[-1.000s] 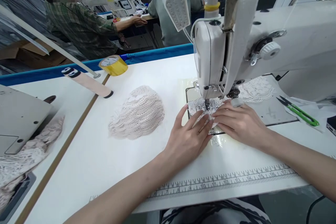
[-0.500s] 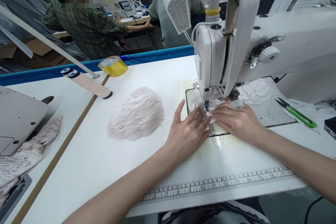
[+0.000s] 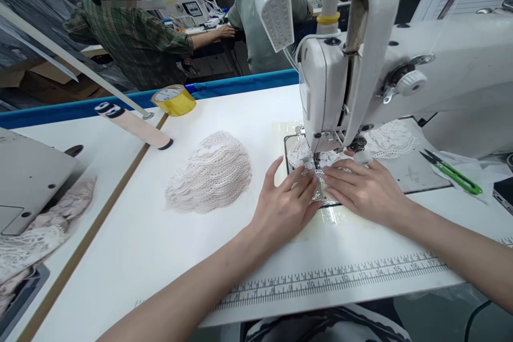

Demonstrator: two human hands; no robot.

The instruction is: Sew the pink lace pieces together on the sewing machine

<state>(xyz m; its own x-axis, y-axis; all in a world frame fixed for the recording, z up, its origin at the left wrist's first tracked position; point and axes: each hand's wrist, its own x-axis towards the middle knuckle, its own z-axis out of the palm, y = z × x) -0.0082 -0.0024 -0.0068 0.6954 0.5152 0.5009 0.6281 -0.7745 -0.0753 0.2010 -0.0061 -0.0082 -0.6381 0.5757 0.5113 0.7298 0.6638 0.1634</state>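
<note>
A white sewing machine [image 3: 401,64] stands at the right of the white table [image 3: 160,235]. A small piece of white lace [image 3: 316,163] lies under its needle. My left hand [image 3: 286,206] rests flat on the lace with fingers spread, just left of the needle. My right hand [image 3: 363,189] lies flat on the lace at the needle's right, fingers stretched out, a white thimble-like cap on one finger. More lace [image 3: 390,139] trails behind the machine head.
A heap of pale lace pieces [image 3: 212,173] lies left of my hands. Yellow tape roll [image 3: 173,100] and a pink spool [image 3: 134,125] sit farther back. Green snips [image 3: 451,172] lie at right. A printed ruler [image 3: 336,278] runs along the front edge. Two people work at machines behind.
Both hands have shifted very slightly on the lace at the needle; the view has moved a little. Nothing was picked up or let go.
</note>
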